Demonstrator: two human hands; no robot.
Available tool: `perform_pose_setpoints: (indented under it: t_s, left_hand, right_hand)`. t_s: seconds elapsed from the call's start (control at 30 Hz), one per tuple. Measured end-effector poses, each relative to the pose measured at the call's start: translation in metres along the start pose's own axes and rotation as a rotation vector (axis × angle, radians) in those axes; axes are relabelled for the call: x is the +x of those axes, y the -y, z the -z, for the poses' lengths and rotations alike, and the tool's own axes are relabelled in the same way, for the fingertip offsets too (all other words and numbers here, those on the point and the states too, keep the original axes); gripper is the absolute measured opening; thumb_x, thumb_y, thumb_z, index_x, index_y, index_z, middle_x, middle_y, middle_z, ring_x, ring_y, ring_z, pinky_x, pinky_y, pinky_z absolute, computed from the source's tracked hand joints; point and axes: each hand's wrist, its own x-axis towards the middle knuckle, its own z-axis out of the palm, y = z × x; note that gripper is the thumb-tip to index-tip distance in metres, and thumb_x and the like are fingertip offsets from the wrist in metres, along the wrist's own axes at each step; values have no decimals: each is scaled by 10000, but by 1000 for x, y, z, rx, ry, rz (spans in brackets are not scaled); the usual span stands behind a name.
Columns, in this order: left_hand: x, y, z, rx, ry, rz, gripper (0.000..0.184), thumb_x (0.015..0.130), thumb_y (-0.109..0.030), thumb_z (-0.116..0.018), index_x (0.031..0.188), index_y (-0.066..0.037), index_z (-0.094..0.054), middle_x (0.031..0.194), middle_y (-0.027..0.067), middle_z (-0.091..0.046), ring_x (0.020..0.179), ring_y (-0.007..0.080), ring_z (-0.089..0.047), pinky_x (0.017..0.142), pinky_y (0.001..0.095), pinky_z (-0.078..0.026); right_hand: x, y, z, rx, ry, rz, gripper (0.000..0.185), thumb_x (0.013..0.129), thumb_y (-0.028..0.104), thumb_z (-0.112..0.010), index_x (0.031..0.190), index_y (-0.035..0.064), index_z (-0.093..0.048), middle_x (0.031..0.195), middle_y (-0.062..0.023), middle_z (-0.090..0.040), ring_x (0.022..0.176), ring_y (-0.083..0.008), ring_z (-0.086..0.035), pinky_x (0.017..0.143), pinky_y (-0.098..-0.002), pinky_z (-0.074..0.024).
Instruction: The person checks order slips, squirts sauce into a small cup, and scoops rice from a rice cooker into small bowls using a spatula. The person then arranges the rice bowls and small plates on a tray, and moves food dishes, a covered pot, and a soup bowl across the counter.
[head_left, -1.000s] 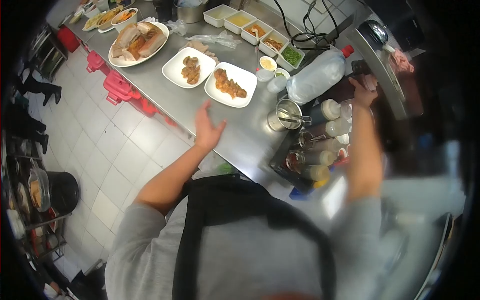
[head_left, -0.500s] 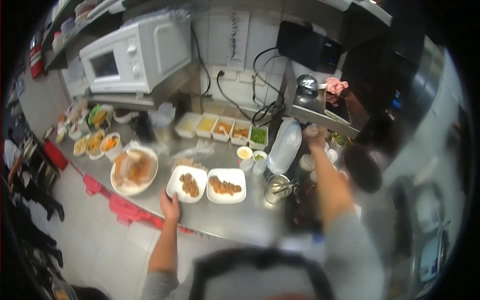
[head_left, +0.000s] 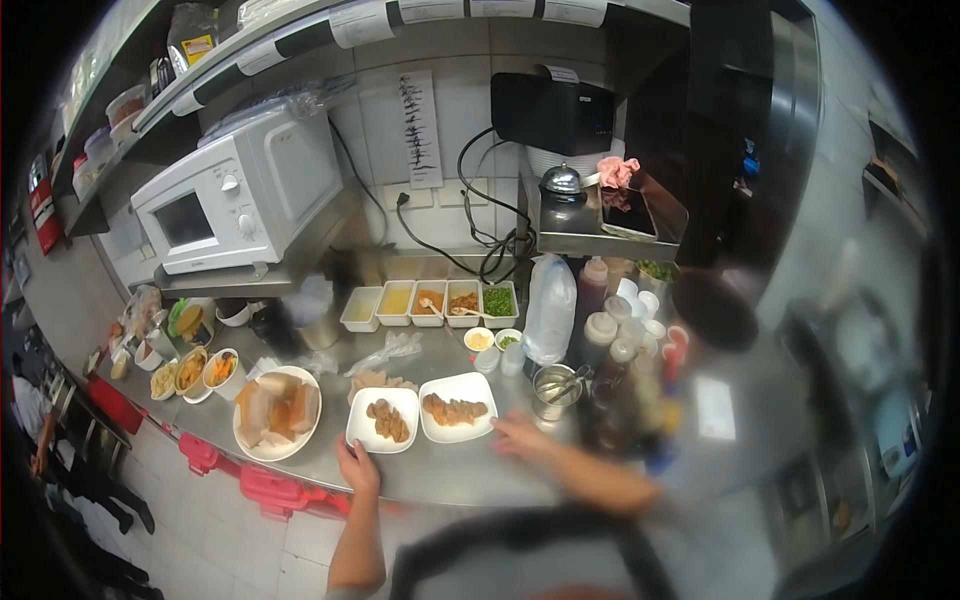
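Two square white dishes stand side by side on the steel counter: a left dish and a right dish, each with pieces of browned meat. My left hand grips the near left corner of the left dish, its thumb by the rim. My right hand is beside the right edge of the right dish, fingers stretched out and holding nothing; whether a fingertip touches the rim I cannot tell. Just beyond it, a metal cup holds utensils. Crumpled brown paper lies behind the left dish.
A paper-lined bowl stands left. Behind are several topping tubs, two small cups and a large clear bottle. Squeeze bottles crowd the right. A microwave and a shelf with a bell are above. Red bins lie below.
My right hand has come back from the bottles at the right to the right dish. My left hand stays at the left dish. The camera view has shifted.
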Motion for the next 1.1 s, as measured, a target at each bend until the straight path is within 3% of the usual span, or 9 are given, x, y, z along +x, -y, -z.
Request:
perform_pose_setpoints:
  t_s: [0.17, 0.27, 0.37, 0.47, 0.6, 0.7, 0.87, 0.97, 1.1]
  left_hand:
    - [10, 21, -7, 70, 1, -110, 310, 874, -154, -461, 1136, 10, -483, 772, 131, -567, 710, 218, -575, 633, 345, -461]
    - [24, -9, 20, -174, 492, 561, 306, 819, -55, -418, 1113, 6, -478, 800, 161, -588, 724, 212, -605, 548, 323, -488]
    - [19, -1, 35, -272, 827, 705, 381, 755, 11, -373, 1127, 5, -453, 869, 183, -581, 693, 198, -604, 482, 286, -489]
    - [-32, 26, 43, -603, 630, 697, 350, 782, -21, -351, 1130, -39, -378, 692, 133, -562, 465, 191, -540, 379, 282, -447]
    - [-85, 36, 64, -584, 591, 715, 396, 780, -27, -353, 1174, -57, -334, 814, 145, -543, 514, 195, -538, 373, 258, -416]
    - [-112, -24, 96, -479, 483, 901, 391, 799, -39, -378, 1188, -65, -340, 781, 141, -534, 521, 205, -538, 389, 268, -422]
    - [-119, -103, 122, -508, 419, 784, 387, 831, -40, -396, 1213, -68, -350, 783, 144, -541, 510, 208, -542, 397, 274, -431]
    - [-126, -174, 126, -627, 373, 750, 496, 733, -75, -437, 1225, -59, -380, 804, 118, -560, 497, 157, -551, 384, 251, -441]
    - [-152, -246, 114, -706, 409, 743, 510, 741, -65, -422, 1248, -59, -366, 809, 111, -586, 499, 153, -576, 371, 216, -414]
  right_hand:
    - [35, -2, -24, 13, 68, 113, 488, 889, 115, -486, 1312, 40, -256, 1161, -157, -491, 900, -262, -597, 667, -357, -560]
    - [35, -5, -22, 23, 96, 112, 479, 859, 42, -460, 1299, 32, -271, 1185, -172, -479, 928, -274, -593, 672, -360, -568]
    - [2, -5, -19, 61, 100, 98, 475, 827, -8, -448, 1280, 29, -309, 1161, -170, -495, 900, -269, -604, 648, -350, -569]
    - [-32, -20, -8, -43, 90, 106, 445, 808, -31, -392, 1249, 17, -361, 1151, -171, -492, 880, -251, -604, 569, -308, -566]
    - [-76, -33, 13, -24, 74, 104, 460, 792, -46, -411, 1247, -14, -352, 1126, -192, -500, 815, -277, -625, 573, -307, -571]
    - [-113, -8, 32, -50, 162, 45, 474, 792, -41, -424, 1259, -21, -343, 1133, -187, -500, 811, -288, -628, 593, -306, -573]
    - [-165, 43, 78, -37, 352, 88, 508, 791, -18, -432, 1290, -15, -334, 1155, -176, -504, 841, -270, -625, 597, -322, -573]
    - [-197, 78, 121, 71, 418, 130, 517, 801, 4, -454, 1304, 10, -334, 1142, -164, -521, 864, -254, -621, 597, -328, -573]
    - [-232, 108, 202, 126, 393, 153, 490, 806, 15, -491, 1276, 41, -356, 1129, -152, -531, 899, -249, -617, 598, -344, -580]
